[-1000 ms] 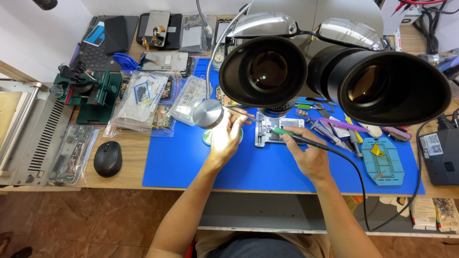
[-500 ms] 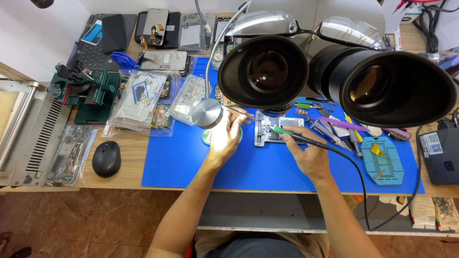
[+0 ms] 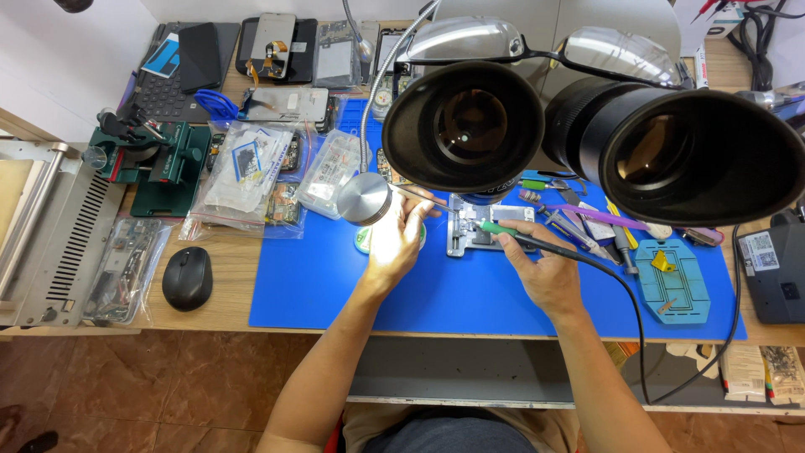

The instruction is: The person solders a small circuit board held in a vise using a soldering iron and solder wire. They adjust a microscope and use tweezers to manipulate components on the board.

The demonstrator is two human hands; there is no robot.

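The wooden bench (image 3: 235, 277) carries everything, and a blue mat (image 3: 335, 285) covers its middle, reaching the near edge. The two black eyepieces of my microscope (image 3: 587, 143) loom over the mat's far half. At the left edge sits a grey metal machine (image 3: 50, 243) with vents, a green clamp jig (image 3: 159, 168) beyond it toward the far left corner, and a black mouse (image 3: 186, 278) just off the mat's left edge. Clear bags of parts (image 3: 251, 176) lie between the jig and the mat. Toward the right edge of the mat rests a teal work pad (image 3: 671, 281). A small metal holder with a board (image 3: 482, 226) lies on the mat's middle, under the eyepieces. My left hand (image 3: 394, 243) lies brightly lit under the round lamp head (image 3: 365, 199), fingers (image 3: 417, 211) pressed together, pinching thin tweezers (image 3: 423, 198) that point at the holder. My right hand (image 3: 545, 273) has its fingers (image 3: 513, 243) closed round a green-gripped soldering iron (image 3: 503, 231), its tip at the holder and its black cord (image 3: 620, 294) trailing off the near edge
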